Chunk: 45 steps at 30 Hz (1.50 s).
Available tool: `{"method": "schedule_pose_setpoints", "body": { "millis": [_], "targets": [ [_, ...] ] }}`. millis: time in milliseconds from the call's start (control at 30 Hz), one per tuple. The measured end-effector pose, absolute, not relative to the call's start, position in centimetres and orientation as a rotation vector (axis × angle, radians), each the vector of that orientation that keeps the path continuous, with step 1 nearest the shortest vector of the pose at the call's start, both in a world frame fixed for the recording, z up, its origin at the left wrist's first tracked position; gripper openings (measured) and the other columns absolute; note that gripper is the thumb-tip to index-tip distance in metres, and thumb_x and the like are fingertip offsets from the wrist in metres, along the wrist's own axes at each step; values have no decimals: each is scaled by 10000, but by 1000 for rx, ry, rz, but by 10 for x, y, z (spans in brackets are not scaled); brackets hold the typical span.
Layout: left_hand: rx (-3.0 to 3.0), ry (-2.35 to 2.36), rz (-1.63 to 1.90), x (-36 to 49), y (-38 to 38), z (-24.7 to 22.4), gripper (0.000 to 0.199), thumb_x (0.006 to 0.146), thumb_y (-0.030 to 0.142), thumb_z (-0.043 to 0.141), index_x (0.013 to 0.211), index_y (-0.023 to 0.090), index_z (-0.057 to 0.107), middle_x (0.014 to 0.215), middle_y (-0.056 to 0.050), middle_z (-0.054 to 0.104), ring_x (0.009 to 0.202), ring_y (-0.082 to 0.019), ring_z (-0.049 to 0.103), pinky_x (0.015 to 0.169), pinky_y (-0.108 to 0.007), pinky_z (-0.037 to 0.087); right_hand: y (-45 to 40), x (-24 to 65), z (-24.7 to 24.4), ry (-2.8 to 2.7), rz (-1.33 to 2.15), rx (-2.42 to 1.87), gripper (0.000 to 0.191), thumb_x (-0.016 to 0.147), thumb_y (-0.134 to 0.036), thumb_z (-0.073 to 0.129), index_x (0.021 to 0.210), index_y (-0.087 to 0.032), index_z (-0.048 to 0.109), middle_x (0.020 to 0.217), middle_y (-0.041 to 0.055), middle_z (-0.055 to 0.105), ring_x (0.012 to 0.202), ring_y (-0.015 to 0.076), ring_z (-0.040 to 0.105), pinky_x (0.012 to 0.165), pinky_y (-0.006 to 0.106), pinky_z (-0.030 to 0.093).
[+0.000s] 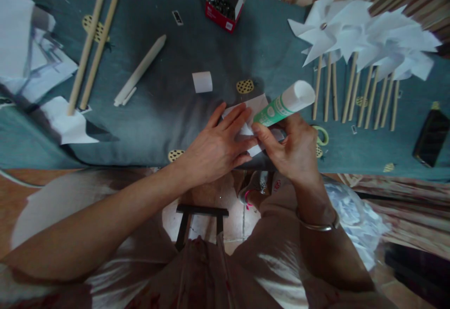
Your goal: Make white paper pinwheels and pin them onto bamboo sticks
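Observation:
My right hand [293,147] is closed round a glue stick [276,110] with a green label and a white end. The glue stick is tilted, its lower end down at a piece of white paper [259,104] near the table's front edge. Fingers spread, my left hand [220,147] lies on that paper and holds it against the cloth. Both hands cover part of the paper, so its full shape is hidden. Beyond my left hand lies a short white cylinder [202,82] that looks like a cap. A green scissor handle [322,135] shows beside my right hand.
Several white paper pinwheels [339,27] on wooden sticks lie at the right, near a black phone [431,138]. A red box [221,18] of small metal pieces stands at the back. Leftward are a white pen [140,71], two wooden sticks [86,53] and paper sheets [14,37].

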<state>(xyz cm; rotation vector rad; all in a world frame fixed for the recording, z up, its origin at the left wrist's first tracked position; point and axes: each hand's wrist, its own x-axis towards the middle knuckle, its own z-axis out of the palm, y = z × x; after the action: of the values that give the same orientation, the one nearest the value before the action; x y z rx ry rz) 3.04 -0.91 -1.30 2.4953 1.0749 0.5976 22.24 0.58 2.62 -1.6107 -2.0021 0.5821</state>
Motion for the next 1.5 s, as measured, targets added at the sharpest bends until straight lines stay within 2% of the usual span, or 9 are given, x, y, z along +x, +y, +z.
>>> {"method": "schedule_pose_setpoints", "body": {
  "millis": [233, 467, 700, 1000, 1233, 1500],
  "targets": [
    [2560, 1076, 578, 30, -9, -12, 359, 942, 379, 632, 1267, 228, 611, 1547, -166, 444, 1475, -384, 358, 1174, -679, 278, 5, 223, 26, -2120, 401, -1593, 287, 887, -468, 644, 955, -190, 633, 820, 72, 718, 782, 262, 686, 726, 423, 547],
    [2566, 1067, 603, 30, -9, -11, 380, 928, 363, 656, 1279, 223, 613, 1537, -184, 458, 1464, -391, 377, 1169, -689, 277, 1, 227, 28, -2175, 373, -1593, 244, 906, -462, 623, 888, -218, 623, 800, 84, 710, 777, 295, 708, 715, 453, 567],
    [2518, 1057, 640, 29, -9, -12, 344, 931, 339, 649, 1263, 248, 627, 1558, -126, 451, 1479, -364, 352, 1188, -686, 251, -1, 227, 27, -2167, 277, -1579, 273, 908, -458, 632, 916, -186, 654, 792, 100, 745, 727, 286, 725, 675, 434, 582],
    [2542, 1075, 592, 29, -9, -12, 404, 924, 347, 661, 1317, 271, 603, 1566, -119, 433, 1485, -370, 343, 1204, -653, 240, -2, 233, 22, -2138, 284, -1589, 278, 908, -501, 623, 961, -229, 646, 792, 69, 732, 726, 265, 703, 685, 407, 548],
    [2536, 1071, 626, 29, -9, -14, 438, 919, 347, 666, 1343, 282, 582, 1565, -123, 428, 1482, -371, 349, 1201, -653, 238, 0, 237, 15, -2110, 311, -1594, 290, 910, -502, 629, 1012, -231, 640, 850, 82, 728, 796, 278, 699, 755, 440, 547],
    [2590, 1071, 612, 29, -9, -15, 421, 912, 385, 676, 1304, 255, 597, 1532, -173, 449, 1465, -392, 372, 1166, -685, 283, 4, 230, 19, -2055, 331, -1589, 336, 890, -542, 631, 927, -208, 629, 777, 60, 714, 700, 241, 657, 661, 405, 520]
  ]
}}
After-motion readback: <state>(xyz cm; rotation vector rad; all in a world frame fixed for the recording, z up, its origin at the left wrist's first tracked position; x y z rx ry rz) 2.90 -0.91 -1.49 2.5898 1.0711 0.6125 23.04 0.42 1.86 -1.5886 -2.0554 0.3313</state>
